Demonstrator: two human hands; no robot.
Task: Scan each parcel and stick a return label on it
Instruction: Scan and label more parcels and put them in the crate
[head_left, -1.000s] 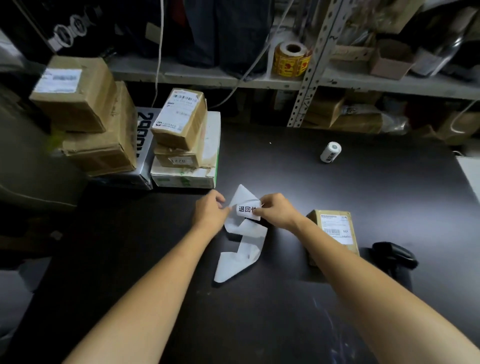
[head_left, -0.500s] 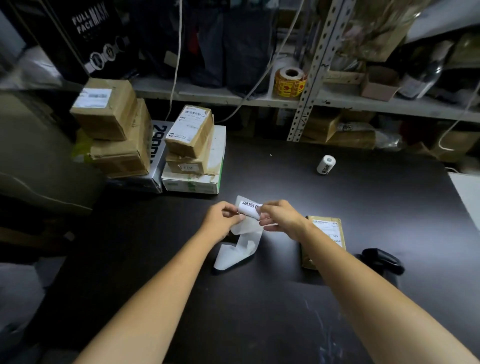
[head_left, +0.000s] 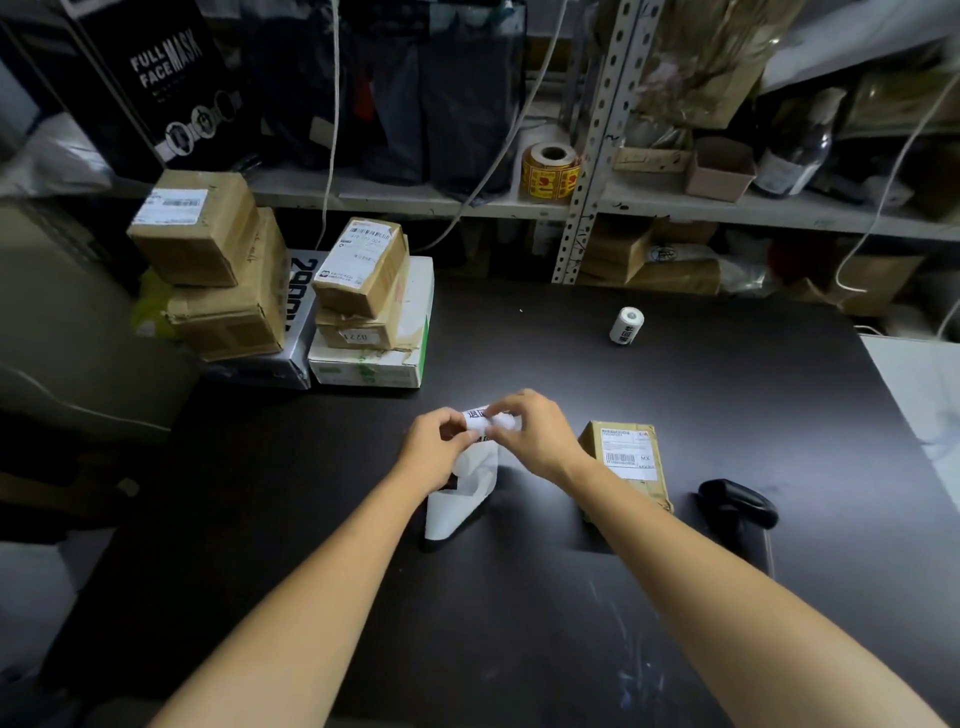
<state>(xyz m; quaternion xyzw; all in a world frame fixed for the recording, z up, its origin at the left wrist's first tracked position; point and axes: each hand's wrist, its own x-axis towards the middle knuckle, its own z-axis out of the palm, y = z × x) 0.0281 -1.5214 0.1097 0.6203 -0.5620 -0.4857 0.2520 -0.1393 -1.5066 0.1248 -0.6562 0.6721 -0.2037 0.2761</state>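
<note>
Both hands meet over the middle of the dark bench (head_left: 519, 597), raised a little above it. The left grip (head_left: 434, 452) and the right grip (head_left: 535, 436) face each other with fingers curled. Between their fingertips they pinch a small white return label (head_left: 479, 415) printed with black characters. The left grip has its left end, and the right grip covers its right end from above. A curled white strip of backing paper (head_left: 457, 501) hangs from beneath the left grip, its lower end resting on the bench.

Just right of the right wrist, a small brown cardboard parcel (head_left: 631, 467) with a white shipping label on top lies flat on the bench. It is apart from the return label and held by neither grip. A black handheld scanner (head_left: 737, 501) lies near it, further right. A small white label roll (head_left: 627, 326) sits farther back. At the back left, brown cardboard boxes (head_left: 363, 265) are stacked on larger cartons, below a grey metal shelf (head_left: 415, 200) carrying a yellow-and-red sticker roll (head_left: 550, 171).
</note>
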